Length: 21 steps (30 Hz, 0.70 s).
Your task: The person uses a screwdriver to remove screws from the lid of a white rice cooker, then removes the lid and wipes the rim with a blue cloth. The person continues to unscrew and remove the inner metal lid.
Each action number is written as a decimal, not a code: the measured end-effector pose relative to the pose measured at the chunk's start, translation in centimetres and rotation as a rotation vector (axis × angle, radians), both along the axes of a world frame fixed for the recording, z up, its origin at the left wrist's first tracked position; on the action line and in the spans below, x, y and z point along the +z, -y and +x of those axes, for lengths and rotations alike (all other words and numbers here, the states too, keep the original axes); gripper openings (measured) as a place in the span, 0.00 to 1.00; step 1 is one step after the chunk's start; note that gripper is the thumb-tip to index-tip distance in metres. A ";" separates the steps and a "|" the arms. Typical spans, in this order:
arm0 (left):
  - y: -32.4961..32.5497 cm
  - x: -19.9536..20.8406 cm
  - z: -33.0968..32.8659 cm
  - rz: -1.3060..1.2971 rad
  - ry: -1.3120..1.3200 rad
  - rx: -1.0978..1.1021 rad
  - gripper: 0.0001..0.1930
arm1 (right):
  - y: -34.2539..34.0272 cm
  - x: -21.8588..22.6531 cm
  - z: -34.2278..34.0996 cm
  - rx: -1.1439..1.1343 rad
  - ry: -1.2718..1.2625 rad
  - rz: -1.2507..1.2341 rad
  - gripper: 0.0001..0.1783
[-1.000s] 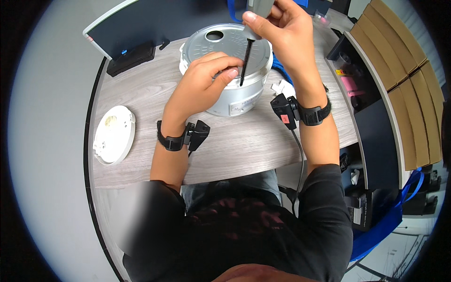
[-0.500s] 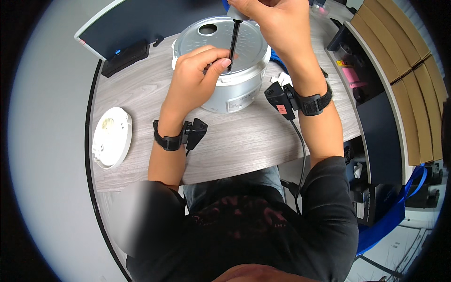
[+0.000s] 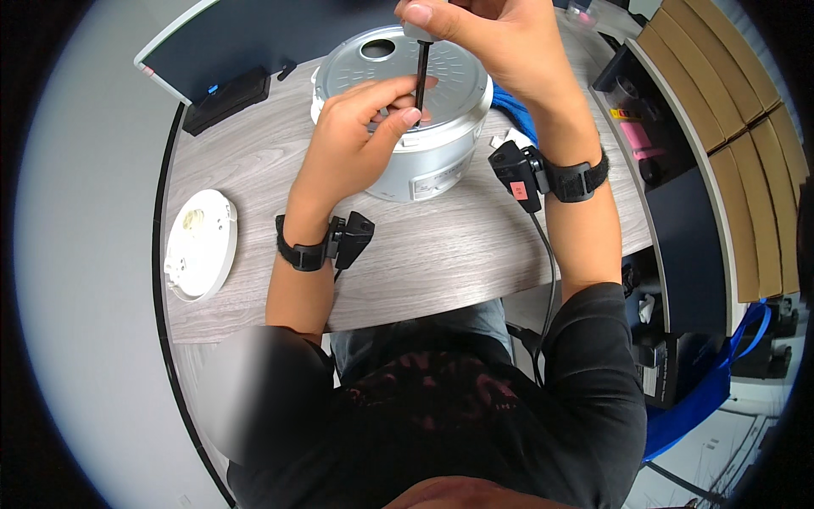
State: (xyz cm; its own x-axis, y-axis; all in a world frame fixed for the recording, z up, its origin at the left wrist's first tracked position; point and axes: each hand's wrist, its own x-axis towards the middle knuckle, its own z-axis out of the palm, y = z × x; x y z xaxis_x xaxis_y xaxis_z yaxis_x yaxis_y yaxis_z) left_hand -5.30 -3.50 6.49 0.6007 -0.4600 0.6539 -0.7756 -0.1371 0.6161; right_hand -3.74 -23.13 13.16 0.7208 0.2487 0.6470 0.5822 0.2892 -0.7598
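Gripping a screwdriver (image 3: 422, 72) from above with the right hand (image 3: 487, 38), fingers and thumb closed round its grey handle, upper part cut off by the frame edge. Pointing the black shaft down, nearly upright, at the front rim of a silver round appliance (image 3: 403, 176). Cannot tell whether the tip sits in a screw; too small and partly covered.

Bringing the left hand (image 3: 360, 131) in from the near left, half curled, thumb and forefinger to either side of the shaft's lower end. Cannot tell whether pinching the shaft or something small, or only guiding.

Finding the appliance upright on a grey wood-grain desk (image 3: 424, 254), near its back, before the dark panel (image 3: 271, 30). Noting on top a grey metal plate (image 3: 462, 72) with a round dark hole toward the back left; on the front, a pale label (image 3: 437, 181).

Seeing well to the left a white round cover (image 3: 202, 250), hollow face up, a yellowish patch inside. Logging also a black box (image 3: 225, 103) at back left and, right of the appliance, blue material (image 3: 517, 114) plus small white pieces (image 3: 511, 138).
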 end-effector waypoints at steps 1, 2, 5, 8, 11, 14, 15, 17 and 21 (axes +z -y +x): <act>0.0 0.0 0.0 -0.001 0.007 0.004 0.07 | 0.2 0.0 0.1 0.038 -0.015 0.005 0.28; 0.1 -0.1 0.1 -0.001 0.013 0.008 0.07 | 0.3 -0.1 0.3 0.077 -0.030 0.011 0.29; 0.1 -0.2 0.0 0.007 -0.035 0.034 0.07 | 0.5 -0.1 0.4 0.126 -0.049 0.025 0.28; 0.3 -0.5 0.0 -0.026 -0.097 0.060 0.06 | 0.0 -0.2 0.3 0.067 -0.079 0.016 0.26; 0.3 -0.8 0.0 -0.033 -0.088 0.105 0.05 | -0.5 -0.4 -0.1 -0.038 -0.071 -0.046 0.24; 0.5 -0.7 -0.1 -0.018 -0.047 0.148 0.06 | -0.7 -0.1 -0.7 -0.083 -0.108 -0.083 0.21; 0.5 -0.6 -0.2 -0.012 -0.033 0.160 0.06 | -0.7 0.1 -0.9 -0.086 -0.132 -0.087 0.21; 0.6 -0.6 -0.2 -0.029 -0.017 0.169 0.06 | -0.6 1.2 -1.7 -0.178 -0.140 -0.226 0.21; 0.4 -0.8 -0.1 -0.029 -0.004 0.168 0.08 | -0.9 2.1 -2.7 -0.264 -0.097 -0.312 0.24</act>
State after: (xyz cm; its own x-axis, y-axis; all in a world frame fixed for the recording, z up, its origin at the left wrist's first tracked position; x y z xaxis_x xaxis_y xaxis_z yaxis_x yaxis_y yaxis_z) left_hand -5.44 -3.95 5.71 0.6703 -0.3338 0.6627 -0.7407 -0.2469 0.6248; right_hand -6.44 -22.27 15.30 0.8400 0.2207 0.4957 0.5267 -0.1125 -0.8426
